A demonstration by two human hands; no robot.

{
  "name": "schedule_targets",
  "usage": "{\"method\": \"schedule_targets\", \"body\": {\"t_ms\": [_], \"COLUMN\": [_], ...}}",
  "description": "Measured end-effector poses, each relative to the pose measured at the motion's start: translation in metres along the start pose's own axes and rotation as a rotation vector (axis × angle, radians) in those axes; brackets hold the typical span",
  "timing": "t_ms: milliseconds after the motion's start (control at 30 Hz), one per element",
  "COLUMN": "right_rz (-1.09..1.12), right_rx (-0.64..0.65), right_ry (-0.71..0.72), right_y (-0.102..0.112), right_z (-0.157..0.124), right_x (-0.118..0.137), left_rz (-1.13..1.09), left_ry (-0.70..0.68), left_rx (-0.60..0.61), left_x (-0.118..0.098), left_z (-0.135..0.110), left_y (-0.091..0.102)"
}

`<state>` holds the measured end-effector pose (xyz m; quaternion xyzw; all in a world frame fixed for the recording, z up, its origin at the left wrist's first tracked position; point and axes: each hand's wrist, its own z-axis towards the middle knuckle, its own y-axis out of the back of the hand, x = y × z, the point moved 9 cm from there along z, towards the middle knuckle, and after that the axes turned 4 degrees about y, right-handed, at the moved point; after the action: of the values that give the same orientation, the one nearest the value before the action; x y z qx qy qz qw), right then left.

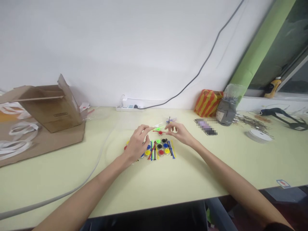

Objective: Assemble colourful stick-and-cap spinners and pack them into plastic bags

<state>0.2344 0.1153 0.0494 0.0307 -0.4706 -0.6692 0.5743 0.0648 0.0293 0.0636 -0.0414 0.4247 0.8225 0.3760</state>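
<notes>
A thin light-green plastic arrow (158, 128) spans the gap between my hands, above the table. My left hand (139, 141) pinches its left end, thumb and forefinger closed together. The fingertips of my right hand (179, 132) close on its right end. Just below lies a red arrow (158, 132) on a red round knob. Nearer me are several round knobs, among them a yellow knob (167, 151) and a black knob (159, 146), on clear bases. A red arrow (152, 150) and other coloured arrows lie in bundles among them. My left hand hides part of the knobs.
An open cardboard box (51, 109) stands at the left, and a grey cable (96, 163) crosses the table (134, 186). A power strip (130, 108) lies by the wall. To the right are a phone (206, 127), a striped bag (207, 103) and a white spool (258, 135).
</notes>
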Motion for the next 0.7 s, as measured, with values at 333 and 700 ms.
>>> {"method": "schedule_targets", "body": {"t_ms": [333, 700], "right_rz": [-0.108, -0.148], "right_rx": [0.144, 0.060], "right_ry": [0.066, 0.046], "right_y": [-0.018, -0.005], "right_z": [-0.026, -0.026], "right_x": [0.017, 0.010], "left_rz": [0.060, 0.193], "left_ry": [-0.107, -0.187], "left_rx": [0.212, 0.298], "left_x": [-0.010, -0.009], "left_z": [-0.005, -0.009], "left_y": [-0.025, -0.025]}}
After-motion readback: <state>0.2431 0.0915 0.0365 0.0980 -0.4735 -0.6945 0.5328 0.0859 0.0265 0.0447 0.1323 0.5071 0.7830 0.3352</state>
